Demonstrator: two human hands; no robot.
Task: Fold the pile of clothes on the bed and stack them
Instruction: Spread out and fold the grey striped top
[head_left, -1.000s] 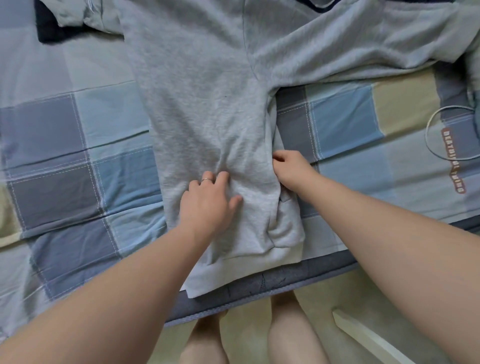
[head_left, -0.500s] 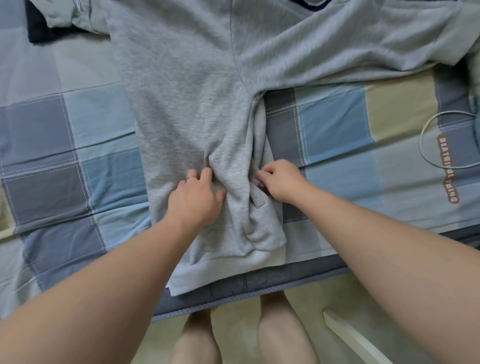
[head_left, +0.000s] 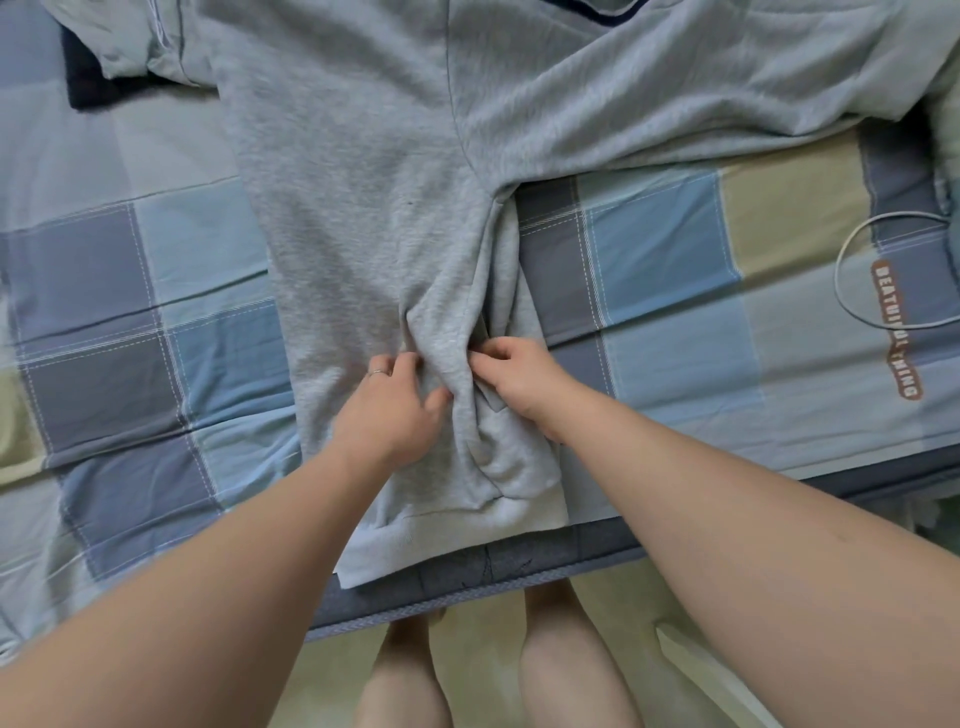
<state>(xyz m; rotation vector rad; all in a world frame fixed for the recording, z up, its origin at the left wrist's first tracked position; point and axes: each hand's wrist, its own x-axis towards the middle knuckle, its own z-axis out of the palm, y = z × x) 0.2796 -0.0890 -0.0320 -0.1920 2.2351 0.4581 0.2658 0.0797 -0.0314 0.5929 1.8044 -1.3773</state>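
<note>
The grey sweatshirt (head_left: 363, 208) runs lengthwise away from the edge of the bed (head_left: 156, 291); left hand (head_left: 395, 410) and right hand (head_left: 519, 379) pinch its raised ridge between them, fingers curled.

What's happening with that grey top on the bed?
A person is folding a grey sweatshirt that is spread out on the checked bed. Both hands are near its bottom edge. The left hand and the right hand each pinch the cloth, bunching it up between them. One sleeve lies stretched out to the right, not yet folded in.
</note>
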